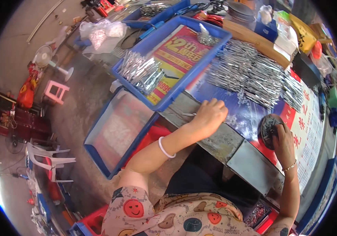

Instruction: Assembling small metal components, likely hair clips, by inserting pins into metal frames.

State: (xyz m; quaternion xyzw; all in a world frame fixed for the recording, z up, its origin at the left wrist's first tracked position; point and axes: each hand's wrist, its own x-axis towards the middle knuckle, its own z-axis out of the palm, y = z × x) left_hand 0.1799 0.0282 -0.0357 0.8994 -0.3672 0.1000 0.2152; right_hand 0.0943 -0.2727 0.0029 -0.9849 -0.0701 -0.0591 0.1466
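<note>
The left hand [209, 115] rests knuckles-up on the table [231, 143], fingers curled together over a thin metal piece [189, 114] that sticks out to its left; whether the fingertips pinch it I cannot tell. The right hand [283, 141] lies on a dark round disc [268, 129] near the table's front edge, fingers bent and pressed onto its right side, with small shiny bits on the disc's face. Between and beyond the hands, a big heap of silvery metal strips [251, 74] covers the printed sheet on the table. Just left of the heap sits a blue tray [168, 100] lined with a red and yellow poster, holding a smaller pile of strips [141, 72] at its left end. A second, empty-looking blue tray [97, 157] leans below the table edge on the left. Further left on the floor stand a pink stool [55, 91], a small fan [44, 57] and white plastic chairs [48, 157].
</note>
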